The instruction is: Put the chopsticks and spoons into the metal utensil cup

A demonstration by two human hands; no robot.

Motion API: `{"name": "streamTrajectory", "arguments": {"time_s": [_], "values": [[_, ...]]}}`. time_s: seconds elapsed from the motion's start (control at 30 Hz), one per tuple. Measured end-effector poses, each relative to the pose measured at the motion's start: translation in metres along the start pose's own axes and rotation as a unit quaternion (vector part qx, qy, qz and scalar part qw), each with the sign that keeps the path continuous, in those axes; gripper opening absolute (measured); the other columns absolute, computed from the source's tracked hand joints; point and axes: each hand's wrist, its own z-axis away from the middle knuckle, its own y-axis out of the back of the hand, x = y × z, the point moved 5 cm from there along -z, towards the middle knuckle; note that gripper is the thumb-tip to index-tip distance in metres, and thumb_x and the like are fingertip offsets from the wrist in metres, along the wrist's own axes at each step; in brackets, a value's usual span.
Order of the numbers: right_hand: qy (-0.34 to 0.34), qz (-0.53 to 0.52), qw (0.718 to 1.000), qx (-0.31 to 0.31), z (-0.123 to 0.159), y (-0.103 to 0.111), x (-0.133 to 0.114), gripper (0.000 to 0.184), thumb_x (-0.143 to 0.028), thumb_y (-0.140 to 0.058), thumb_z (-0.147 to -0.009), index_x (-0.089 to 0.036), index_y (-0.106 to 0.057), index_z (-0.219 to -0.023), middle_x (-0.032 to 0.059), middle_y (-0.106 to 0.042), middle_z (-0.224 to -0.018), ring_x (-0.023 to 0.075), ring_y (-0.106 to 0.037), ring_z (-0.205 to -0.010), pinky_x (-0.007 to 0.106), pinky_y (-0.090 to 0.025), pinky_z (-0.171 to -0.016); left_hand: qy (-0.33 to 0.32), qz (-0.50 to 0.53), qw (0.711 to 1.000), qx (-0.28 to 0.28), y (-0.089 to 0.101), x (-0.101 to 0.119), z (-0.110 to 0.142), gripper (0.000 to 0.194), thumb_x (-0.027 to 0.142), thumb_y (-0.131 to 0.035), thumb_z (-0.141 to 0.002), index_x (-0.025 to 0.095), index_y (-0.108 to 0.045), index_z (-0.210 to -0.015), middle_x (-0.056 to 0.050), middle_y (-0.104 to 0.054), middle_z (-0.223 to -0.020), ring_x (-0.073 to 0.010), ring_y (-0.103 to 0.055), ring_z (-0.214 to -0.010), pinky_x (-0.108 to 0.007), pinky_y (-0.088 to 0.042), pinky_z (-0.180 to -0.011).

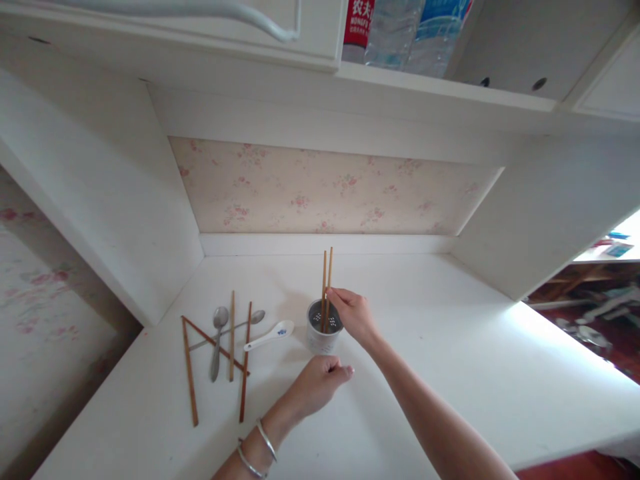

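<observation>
My right hand (354, 313) pinches at least one chopstick (331, 263), best steadied upright inside the cup (321, 343); my left hand (316, 385) is curled closed.

By the right fingers (336, 294) are two chopsticks (324, 275), one cup (323, 341); leftward, four chopsticks (189, 380), two metal spoons (220, 317), one white spoon (284, 329).

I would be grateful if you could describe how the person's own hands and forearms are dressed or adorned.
Both the left hand and right hand are ungloved, with no sleeves on the visible forearms. Two slim, silver-coloured bangles circle the left wrist; the right wrist is bare.
</observation>
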Motion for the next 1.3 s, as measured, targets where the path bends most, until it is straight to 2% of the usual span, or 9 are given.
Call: {"name": "streamTrajectory", "arguments": {"time_s": [0.13, 0.4, 0.57, 0.67, 0.73, 0.87, 1.0, 1.2, 1.3], "values": [[0.003, -0.001, 1.0, -0.014, 0.004, -0.002, 0.0, 0.042, -0.051, -0.045, -0.088, -0.02, -0.068, -0.071, -0.0007, -0.064, -0.068, 0.0156, -0.058, -0.067, 0.023, -0.038, -0.06, -0.004, 0.005, 1.0, 0.002, 0.0, -0.001, -0.001, 0.043, 0.05, -0.052, -0.08, 0.018, -0.033, -0.058, 0.006, -0.027, -0.053, -0.0078, -0.027, -0.052, -0.024, -0.021, -0.049], [0.011, 0.0, 1.0, -0.012, 0.005, -0.002, 0.002, 0.04, -0.048, -0.045, -0.089, -0.021, -0.071, -0.075, -0.0004, -0.067, -0.071, 0.0167, -0.06, -0.07, 0.025, -0.039, -0.062, 0.003, 0.007, 1.0, -0.003, 0.001, 0.0, 0.0, 0.043, 0.05, -0.053, -0.079, 0.018, -0.034, -0.058, 0.006, -0.027, -0.052, -0.0077, -0.027, -0.051, -0.023, -0.02, -0.048], [-0.015, -0.058, 0.998, -0.008, 0.005, 0.0, 0.008, 0.034, -0.049, -0.051, -0.087, -0.024, -0.072, -0.096, 0.0019, -0.071, -0.096, 0.021, -0.063, -0.091, 0.03, -0.045, -0.079, 0.005, 0.013, 1.0, 0.001, 0.001, 0.0, 0.001, 0.043, 0.05, -0.053, -0.079, 0.018, -0.034, -0.058, 0.006, -0.027, -0.053, -0.0076, -0.027, -0.051, -0.023, -0.021, -0.048], [-0.044, -0.14, 0.989, -0.002, 0.011, 0.001, 0.016, 0.041, -0.049, -0.055, -0.084, -0.025, -0.064, -0.115, 0.0048, -0.066, -0.115, 0.0224, -0.059, -0.105, 0.034, -0.043, -0.091, 0.009, 0.01, 1.0, 0.001, 0.001, 0.0, 0.001, 0.044, 0.052, -0.052, -0.079, 0.018, -0.035, -0.059, 0.006, -0.029, -0.053, -0.0079, -0.028, -0.052, -0.023, -0.021, -0.049], [-0.052, -0.205, 0.977, 0.012, 0.018, 0.001, 0.024, 0.045, -0.049, -0.055, -0.084, -0.024, -0.058, -0.122, 0.0068, -0.063, -0.118, 0.023, -0.058, -0.109, 0.037, -0.043, -0.094, 0.009, 0.006, 1.0, 0.001, 0.001, 0.001, 0.001, 0.044, 0.053, -0.052, -0.079, 0.017, -0.035, -0.058, 0.006, -0.029, -0.053, -0.008, -0.029, -0.052, -0.023, -0.021, -0.049], [-0.043, -0.291, 0.954, 0.062, 0.034, -0.003, 0.051, 0.041, -0.049, -0.051, -0.087, -0.025, -0.053, -0.12, 0.007, -0.06, -0.118, 0.0228, -0.053, -0.111, 0.041, -0.042, -0.096, 0.015, -0.004, 1.0, 0.001, 0.002, 0.004, 0.003, 0.043, 0.051, -0.052, -0.079, 0.017, -0.036, -0.058, 0.006, -0.03, -0.052, -0.0079, -0.029, -0.051, -0.024, -0.02, -0.049], [-0.051, -0.318, 0.944, 0.067, 0.042, -0.01, 0.075, 0.038, -0.051, -0.047, -0.089, -0.026, -0.05, -0.118, 0.006, -0.057, -0.117, 0.0212, -0.053, -0.106, 0.041, -0.042, -0.096, 0.018, 0.013, 1.0, -0.011, -0.001, 0.006, 0.004, 0.042, 0.051, -0.05, -0.081, 0.018, -0.036, -0.06, 0.006, -0.03, -0.052, -0.0077, -0.028, -0.05, -0.023, -0.019, -0.048], [-0.067, -0.335, 0.937, 0.066, 0.038, -0.011, 0.086, 0.035, -0.053, -0.04, -0.091, -0.029, -0.051, -0.113, 0.0039, -0.057, -0.113, 0.0204, -0.053, -0.101, 0.039, -0.045, -0.09, 0.026, -0.001, 1.0, 0.005, -0.002, 0.01, 0.015, 0.043, 0.051, -0.05, -0.082, 0.018, -0.033, -0.06, 0.006, -0.027, -0.054, -0.0076, -0.025, -0.052, -0.023, -0.019, -0.048], [-0.072, -0.335, 0.938, 0.05, 0.039, -0.012, 0.086, 0.035, -0.054, -0.041, -0.09, -0.029, -0.051, -0.113, 0.0036, -0.057, -0.111, 0.0206, -0.053, -0.099, 0.038, -0.045, -0.089, 0.024, -0.034, 0.999, 0.026, 0.011, 0.021, 0.035, 0.043, 0.053, -0.046, -0.084, 0.018, -0.034, -0.063, 0.006, -0.028, -0.056, -0.0082, -0.027, -0.053, -0.022, -0.022, -0.049]]}}
